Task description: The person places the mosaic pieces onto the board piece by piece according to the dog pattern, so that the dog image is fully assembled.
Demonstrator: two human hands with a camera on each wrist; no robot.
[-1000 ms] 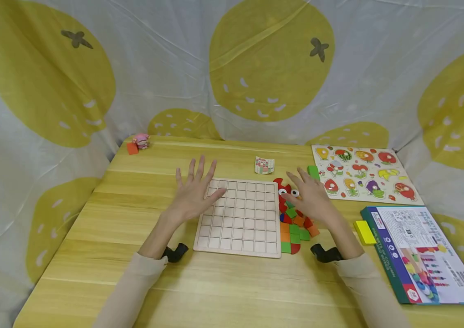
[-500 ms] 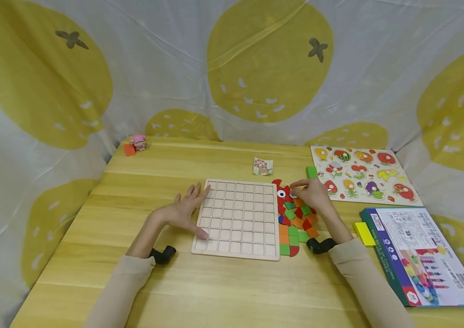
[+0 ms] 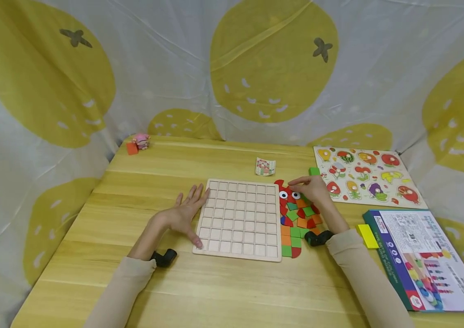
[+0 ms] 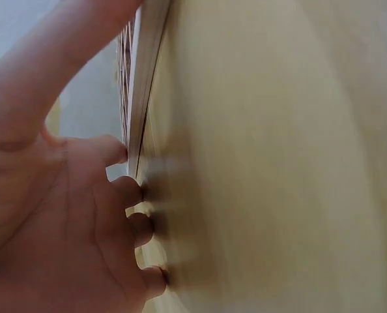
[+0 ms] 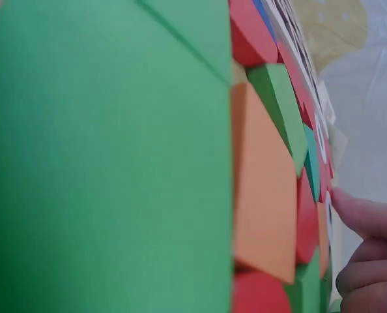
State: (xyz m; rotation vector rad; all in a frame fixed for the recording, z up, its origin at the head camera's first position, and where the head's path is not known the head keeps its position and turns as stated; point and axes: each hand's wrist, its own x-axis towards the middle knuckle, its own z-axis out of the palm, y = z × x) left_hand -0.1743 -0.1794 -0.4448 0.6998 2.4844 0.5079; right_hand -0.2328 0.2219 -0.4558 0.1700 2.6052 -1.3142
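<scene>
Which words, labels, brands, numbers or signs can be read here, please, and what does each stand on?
"FIVE SETS OF COLUMN": on the green side of the box.
The second line beside it: too blurred to quote.
Fine print and red corner mark on the same box: too small to read.
Small card: any print too small to read.
No other text can be made out.

Wooden table (image 3: 215, 291) is spanning the lower frame. Square grid board (image 3: 237, 218) is lying flat at centre; coloured tiles (image 3: 295, 232) are crowding along its right edge, many askew. Small printed card (image 3: 265, 166) is lying above. Upper left: pink figurine (image 3: 141, 141) is resting beside an orange block (image 3: 132, 148). Right: fruit board (image 3: 363, 182) is lying flat, green block (image 3: 314, 171) sitting near its left edge; below, yellow block (image 3: 367, 236) is resting beside a box (image 3: 428, 264).
</scene>
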